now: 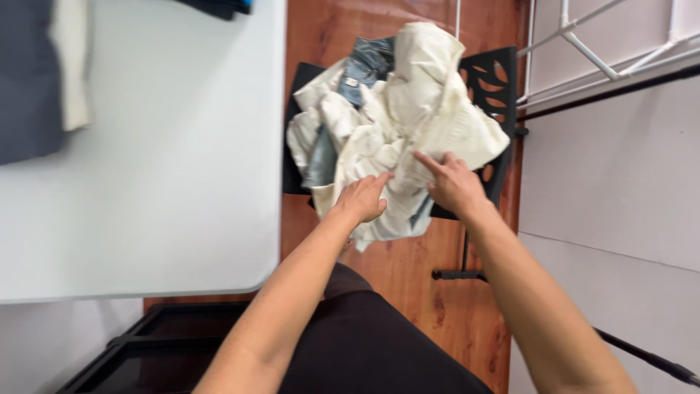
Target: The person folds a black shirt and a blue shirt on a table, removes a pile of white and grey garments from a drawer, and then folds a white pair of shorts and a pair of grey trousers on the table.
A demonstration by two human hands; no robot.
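Observation:
A heap of cream-white clothes (415,109) lies piled on a black chair (496,80), with a piece of blue denim (368,62) tucked into its top. My left hand (362,197) rests on the near edge of the heap, fingers curled onto the cream cloth. My right hand (453,184) lies flat on the cloth just to the right, fingers pointing left. Whether either hand grips the cloth or only touches it does not show.
A white table (168,160) fills the left side, with a dark grey garment (29,80) and a cream one (73,66) at its far left. A white rack of tubes (598,44) stands at the upper right. Wooden floor (437,306) lies under the chair.

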